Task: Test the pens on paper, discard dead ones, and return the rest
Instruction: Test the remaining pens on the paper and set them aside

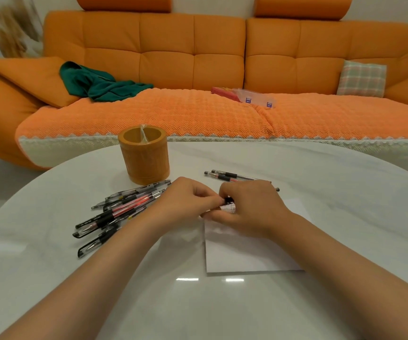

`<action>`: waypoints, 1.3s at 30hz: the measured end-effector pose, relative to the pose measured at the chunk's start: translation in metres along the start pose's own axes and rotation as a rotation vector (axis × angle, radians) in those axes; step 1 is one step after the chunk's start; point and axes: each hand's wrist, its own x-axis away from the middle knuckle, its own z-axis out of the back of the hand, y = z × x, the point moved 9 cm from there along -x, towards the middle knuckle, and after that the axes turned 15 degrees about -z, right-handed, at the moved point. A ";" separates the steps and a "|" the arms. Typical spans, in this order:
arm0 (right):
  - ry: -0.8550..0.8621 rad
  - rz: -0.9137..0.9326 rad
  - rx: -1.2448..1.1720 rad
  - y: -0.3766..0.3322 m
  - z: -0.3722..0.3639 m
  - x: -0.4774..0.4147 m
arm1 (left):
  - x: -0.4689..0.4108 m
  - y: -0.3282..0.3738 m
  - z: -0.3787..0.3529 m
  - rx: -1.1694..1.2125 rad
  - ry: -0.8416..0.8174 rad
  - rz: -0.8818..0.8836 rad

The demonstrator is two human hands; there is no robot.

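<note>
Left grip [188, 202]: fingers curled, tips pinching one end of a pen [229, 200].
Right grip [249, 207]: curled round the same pen, knuckles up.
Forearms: bare, stretched forward, converging.

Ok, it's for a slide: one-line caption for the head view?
Left hand and right hand grip a pen over white paper; pen pile and orange pen holder at left.

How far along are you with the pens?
Two pens lie apart, maybe already sorted. The left hand and right hand grip one pen above the paper. The pile beside the holder still waits.
</note>
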 end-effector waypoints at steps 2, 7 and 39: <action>-0.095 -0.010 -0.116 0.004 -0.004 -0.002 | -0.003 -0.002 0.014 -0.125 0.068 -0.033; -0.113 -0.092 -0.318 0.022 -0.006 -0.016 | -0.003 -0.004 0.041 -0.301 0.188 -0.076; -0.183 0.347 -0.078 -0.109 -0.036 0.000 | 0.067 -0.019 0.075 -0.980 -0.176 0.056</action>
